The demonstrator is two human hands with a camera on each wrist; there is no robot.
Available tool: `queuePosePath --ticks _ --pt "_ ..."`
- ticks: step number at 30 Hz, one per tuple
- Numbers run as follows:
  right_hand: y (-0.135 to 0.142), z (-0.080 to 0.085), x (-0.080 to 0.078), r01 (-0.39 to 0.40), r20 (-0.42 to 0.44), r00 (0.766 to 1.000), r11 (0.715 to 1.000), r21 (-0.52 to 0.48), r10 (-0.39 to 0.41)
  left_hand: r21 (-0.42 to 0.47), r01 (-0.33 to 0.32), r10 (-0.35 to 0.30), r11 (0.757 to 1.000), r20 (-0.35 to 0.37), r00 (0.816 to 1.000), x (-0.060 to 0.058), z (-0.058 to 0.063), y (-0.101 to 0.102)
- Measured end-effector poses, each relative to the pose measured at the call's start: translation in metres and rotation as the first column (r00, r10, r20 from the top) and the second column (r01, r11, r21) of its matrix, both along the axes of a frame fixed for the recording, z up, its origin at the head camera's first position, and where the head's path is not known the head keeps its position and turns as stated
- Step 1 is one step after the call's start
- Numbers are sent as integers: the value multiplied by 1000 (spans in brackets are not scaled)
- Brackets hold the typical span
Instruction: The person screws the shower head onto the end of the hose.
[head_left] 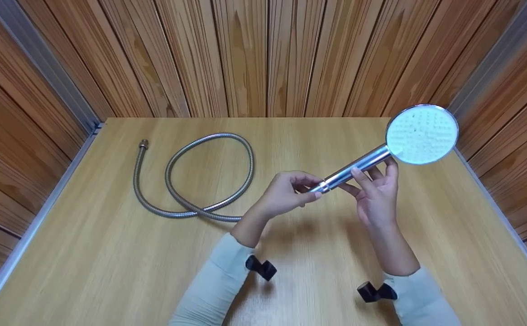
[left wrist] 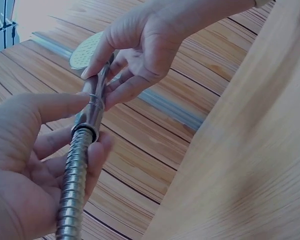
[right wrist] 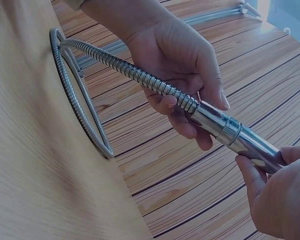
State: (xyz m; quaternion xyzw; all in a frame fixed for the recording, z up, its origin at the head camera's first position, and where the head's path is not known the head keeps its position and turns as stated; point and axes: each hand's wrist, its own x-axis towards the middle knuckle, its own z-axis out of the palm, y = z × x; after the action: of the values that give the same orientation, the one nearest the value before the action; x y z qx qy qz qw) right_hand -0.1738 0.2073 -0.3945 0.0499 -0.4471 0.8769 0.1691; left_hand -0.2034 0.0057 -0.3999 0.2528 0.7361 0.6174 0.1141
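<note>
A chrome shower head [head_left: 422, 136] with a round pale face is held above the table, its handle slanting down to the left. My right hand [head_left: 379, 197] grips the handle [head_left: 365, 160] between thumb and fingers, below the round head. At the handle's lower end, my left hand [head_left: 286, 192] holds the hose's shiny metal connector [right wrist: 209, 119] between thumb and fingers. Connector and handle meet end to end in the right wrist view; any thread between them is hidden. The ribbed metal hose [left wrist: 72, 185] runs back under the left palm.
The hose's rest lies in a loop [head_left: 222, 135] on the wooden table [head_left: 109, 253], left of the hands. Its other end carries a small metal nut [head_left: 143, 144]. Wood-panelled walls [head_left: 245, 59] enclose the back and sides. Black wrist mounts [head_left: 263, 269] stick out from the sleeves.
</note>
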Motion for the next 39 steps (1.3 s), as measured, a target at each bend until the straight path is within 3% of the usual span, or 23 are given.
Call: queuePosePath --ticks 3,10,18,26,34,39 --pt "0 0 0 11 1 1000 1000 -1 -11 42 29 -30 999 25 999 -1 0 0" --pt "0 1 0 19 0 1000 999 26 -19 23 -13 14 1000 -62 998 0 1 0" --pt "1 2 1 11 4 1000 1000 -13 -11 79 36 -36 996 0 999 -1 -1 -2" --pt "0 3 3 2 -15 1000 1000 -23 -2 51 61 -63 997 32 998 -1 3 -4" --pt "-1 3 3 -2 -13 1000 999 -36 1 10 23 -22 1000 -40 999 1 3 -2" --pt "-1 2 4 2 1 1000 999 -37 -2 28 99 -99 995 -13 995 0 3 -6"
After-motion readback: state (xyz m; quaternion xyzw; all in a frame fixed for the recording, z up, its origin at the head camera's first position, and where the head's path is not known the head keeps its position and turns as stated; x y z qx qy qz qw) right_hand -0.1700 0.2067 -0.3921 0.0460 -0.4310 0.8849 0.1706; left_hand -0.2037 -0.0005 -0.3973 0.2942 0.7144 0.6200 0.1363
